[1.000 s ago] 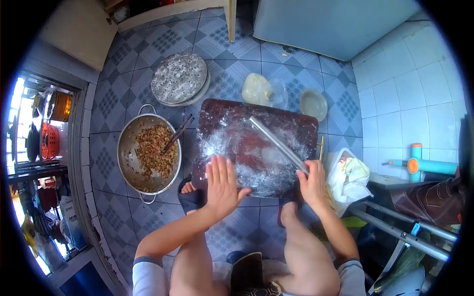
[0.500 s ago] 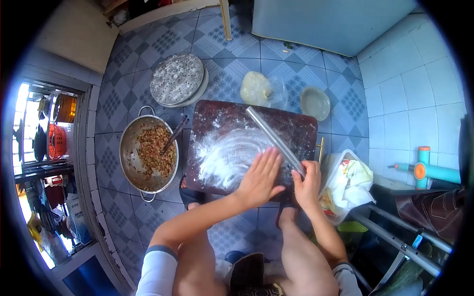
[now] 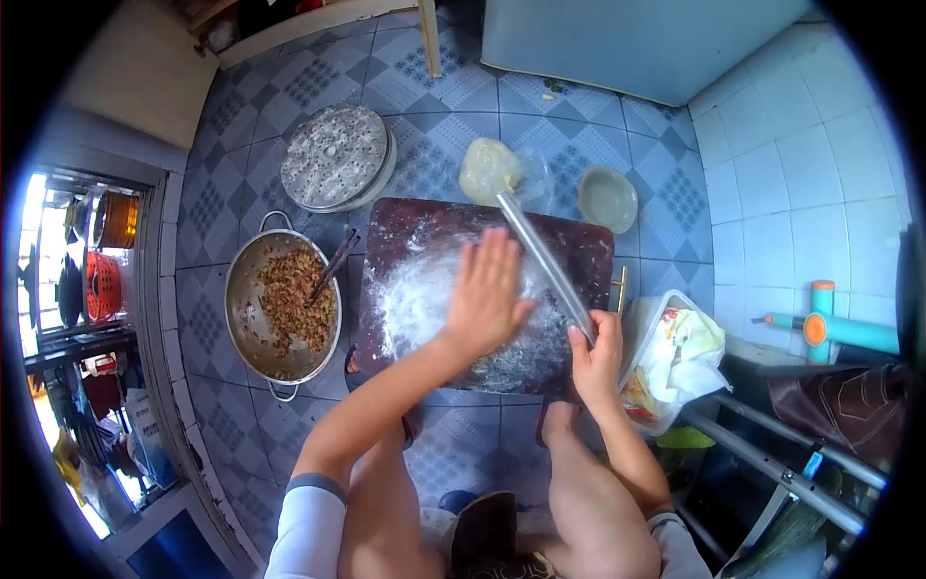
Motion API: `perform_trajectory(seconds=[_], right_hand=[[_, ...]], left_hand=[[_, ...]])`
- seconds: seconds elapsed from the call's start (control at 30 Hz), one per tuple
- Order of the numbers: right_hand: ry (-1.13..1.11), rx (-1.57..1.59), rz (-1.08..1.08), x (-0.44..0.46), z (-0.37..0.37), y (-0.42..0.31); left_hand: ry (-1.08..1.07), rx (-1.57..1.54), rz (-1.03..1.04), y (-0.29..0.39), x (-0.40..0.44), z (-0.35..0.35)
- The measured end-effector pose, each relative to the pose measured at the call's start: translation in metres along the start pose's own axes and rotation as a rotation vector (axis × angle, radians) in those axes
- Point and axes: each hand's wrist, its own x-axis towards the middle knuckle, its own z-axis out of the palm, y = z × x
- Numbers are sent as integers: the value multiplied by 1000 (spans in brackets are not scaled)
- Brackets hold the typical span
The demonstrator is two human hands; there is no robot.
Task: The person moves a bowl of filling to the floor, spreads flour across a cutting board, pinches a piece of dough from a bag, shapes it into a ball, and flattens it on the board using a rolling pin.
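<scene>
My left hand [image 3: 487, 294] lies flat, fingers spread, on the floured middle of a dark red board [image 3: 588, 253]. White flour [image 3: 405, 299] is smeared over the board, thickest left of that hand. A metal rolling pin [image 3: 545, 262] slants across the board's right part, its lower end held in my right hand [image 3: 598, 359] at the right edge. The pin's far end reaches the back edge, near a lump of pale dough [image 3: 488, 172] in a clear bag.
Left of the board stands a metal pan [image 3: 236, 318] of chopped filling with chopsticks [image 3: 333, 265]. Behind are a floured perforated steamer tray [image 3: 335, 154] and a bowl [image 3: 608, 200]. A white bin [image 3: 641, 386] with a bag stands at the right, beside metal rails [image 3: 772, 468].
My left hand has swept right from the board's front left, then back up to its middle, spreading the flour. My right hand has kept the pin, whose far end now sits slightly further right.
</scene>
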Motion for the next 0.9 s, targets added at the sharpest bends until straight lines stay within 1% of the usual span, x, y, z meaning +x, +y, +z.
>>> perform_trajectory(seconds=[0.03, 0.1, 0.13, 0.2, 0.27, 0.33, 0.37, 0.4, 0.47, 0.5, 0.57, 0.6, 0.67, 0.8, 0.87, 0.9], right_hand=[[4, 20, 19, 0, 1, 1], [-1, 30, 38, 0, 2, 2], [0, 40, 60, 1, 3, 3], [-7, 43, 52, 0, 3, 4], [-8, 31, 51, -1, 3, 4], [-2, 29, 49, -3, 2, 4], [6, 30, 49, -2, 3, 5], [11, 29, 51, -2, 2, 5], [-11, 52, 103, -3, 1, 5], [-2, 63, 98, -3, 1, 6], [-1, 78, 103, -3, 1, 5], [-3, 95, 98, -2, 0, 4], [8, 100, 87, -2, 1, 5], [6, 124, 94, -2, 0, 7], [-3, 213, 153, -1, -1, 6], [-5, 214, 151, 0, -1, 8]], left_hand=[[4, -1, -7, 9, 3, 2], [-86, -42, 183, 26, -1, 6], [-83, -44, 177, 31, -6, 8], [-81, -78, 333, 40, -16, 12], [-67, -134, 343, 39, -26, 7], [-44, -174, 400, 33, -41, 4], [-127, -153, 422, 27, -50, 1], [-127, -152, 428, 20, -57, -2], [-193, -150, 274, 4, -69, -7], [-196, -150, 282, -5, -69, -10], [-131, -121, 6, -25, -65, -17], [-48, -90, -8, -36, -63, -12], [-64, -83, -67, -39, -47, -20], [-56, 18, -25, -23, -14, -7], [-97, -26, 107, -7, -1, -3], [-77, -17, 167, 3, 1, 2]])
